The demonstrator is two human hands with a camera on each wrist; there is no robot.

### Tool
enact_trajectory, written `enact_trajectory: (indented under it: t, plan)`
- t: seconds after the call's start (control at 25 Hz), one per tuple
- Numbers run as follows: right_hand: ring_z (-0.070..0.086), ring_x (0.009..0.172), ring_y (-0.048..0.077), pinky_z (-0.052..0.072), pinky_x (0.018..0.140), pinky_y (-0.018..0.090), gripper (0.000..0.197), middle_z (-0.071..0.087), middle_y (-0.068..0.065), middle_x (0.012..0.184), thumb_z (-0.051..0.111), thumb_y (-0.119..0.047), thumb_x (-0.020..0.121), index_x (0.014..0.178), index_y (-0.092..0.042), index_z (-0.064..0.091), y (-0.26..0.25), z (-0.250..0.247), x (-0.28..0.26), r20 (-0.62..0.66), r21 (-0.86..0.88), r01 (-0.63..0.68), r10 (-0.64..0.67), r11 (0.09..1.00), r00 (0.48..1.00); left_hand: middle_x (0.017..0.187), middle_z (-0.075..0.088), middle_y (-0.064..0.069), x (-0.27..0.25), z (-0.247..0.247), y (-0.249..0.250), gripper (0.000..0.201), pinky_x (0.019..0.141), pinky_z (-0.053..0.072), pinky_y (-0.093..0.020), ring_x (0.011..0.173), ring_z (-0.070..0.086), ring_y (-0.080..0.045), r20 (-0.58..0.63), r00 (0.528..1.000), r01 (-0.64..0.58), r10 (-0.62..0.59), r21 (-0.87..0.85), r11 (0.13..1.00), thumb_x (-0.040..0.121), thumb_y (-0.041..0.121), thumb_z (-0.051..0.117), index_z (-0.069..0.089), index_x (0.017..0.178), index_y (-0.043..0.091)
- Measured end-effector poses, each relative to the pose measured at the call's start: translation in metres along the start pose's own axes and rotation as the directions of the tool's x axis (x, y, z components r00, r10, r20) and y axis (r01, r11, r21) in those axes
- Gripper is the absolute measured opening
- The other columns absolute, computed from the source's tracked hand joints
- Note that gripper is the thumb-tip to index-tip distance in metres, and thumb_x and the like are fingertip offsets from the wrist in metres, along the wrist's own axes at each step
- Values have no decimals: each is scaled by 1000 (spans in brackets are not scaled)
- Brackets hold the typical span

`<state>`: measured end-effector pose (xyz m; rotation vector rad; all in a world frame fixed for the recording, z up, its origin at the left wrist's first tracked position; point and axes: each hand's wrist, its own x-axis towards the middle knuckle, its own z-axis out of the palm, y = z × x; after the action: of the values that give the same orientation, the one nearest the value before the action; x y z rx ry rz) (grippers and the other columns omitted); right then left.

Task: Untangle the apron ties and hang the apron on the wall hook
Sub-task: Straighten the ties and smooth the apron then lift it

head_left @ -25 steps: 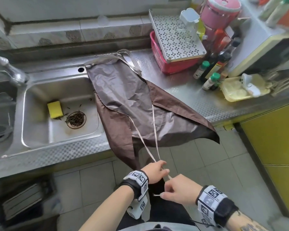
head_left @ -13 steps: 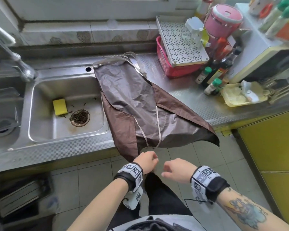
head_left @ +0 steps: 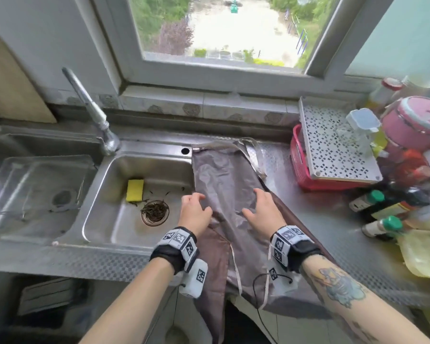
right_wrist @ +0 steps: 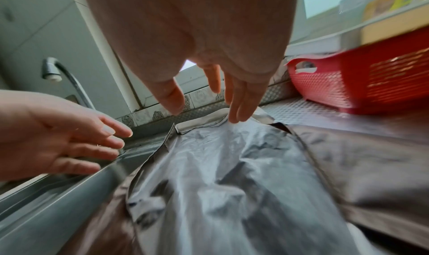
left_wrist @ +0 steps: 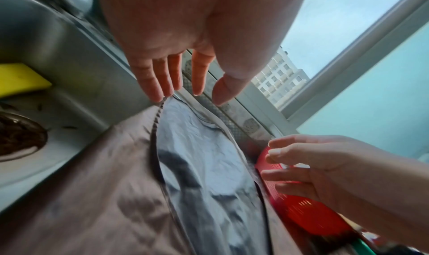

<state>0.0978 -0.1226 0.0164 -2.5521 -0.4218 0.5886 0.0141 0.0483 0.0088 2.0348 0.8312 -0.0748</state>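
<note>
Between the spread left hand (head_left: 195, 214) and right hand (head_left: 263, 213): the apron (head_left: 227, 180)

Daylit window (head_left: 219, 28) above steel sink (head_left: 139, 167); tiled sill (head_left: 209, 105) between.

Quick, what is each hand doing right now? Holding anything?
Left hand: open, fingers spread above the apron, holding nothing.
Right hand: open, fingers reaching over the apron, holding nothing.

no text or labels can be read.
</note>
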Motion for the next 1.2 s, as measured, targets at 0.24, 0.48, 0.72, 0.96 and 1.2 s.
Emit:
enact_trajectory:
  t: [0.24, 0.48, 0.72, 0.96, 1.2]
  plan:
    - [42, 131, 36, 34, 108, 43, 70, 36, 19, 146, 61, -24, 86, 144, -4, 26, -25, -9, 138, 16, 16, -90, 90, 996, 996, 134, 44, -20, 62, -7, -10, 54, 108, 32, -33, 125, 45, -34, 1, 979, 203, -203, 77, 976, 81, 19, 57, 44, 133, 14]
    - [47, 127, 38, 39, 103, 40, 64, 46, 23, 140, 60, -11, 83, 140, 0, 31, -43, -6, 213, 30, -8, -88, 88, 996, 996, 133, 55, -16, 77, 4, -13, 61, 101, 38, -32, 123, 52, -32, 49, 960, 273, -275, 56, 960, 84, 24, 56, 34, 140, 15]
    - [60, 111, 35, 47, 93, 38, 32, 65, 17, 120, 54, -22, 89, 118, -9, 58, -47, 10, 223, 130, -73, -58, 67, 996, 989, 122, 60, -14, 87, 14, -12, 56, 99, 39, -33, 116, 55, -31, 17, 951, 307, -309, 69, 949, 83, 25, 57, 39, 135, 13]
    - [57, 91, 25, 43, 82, 31, 24, 63, 12, 101, 55, -27, 92, 91, -9, 70, -69, -7, 161, 126, -40, 394, -386, 918, 914, 108, 66, -6, 75, 2, -4, 47, 90, 40, -31, 112, 59, -29, 73, 956, 278, -283, 65, 958, 86, 31, 55, 43, 130, 18]
    - [47, 62, 14, 39, 63, 18, 44, 59, 8, 67, 63, -28, 86, 51, -2, 64, -95, -63, 56, -240, -108, 818, -813, 565, 531, 114, 66, -9, 55, -55, 32, 35, 89, 40, -30, 108, 59, -28, -198, 977, 67, -83, -83, 994, 88, 17, 44, 51, 122, 18]
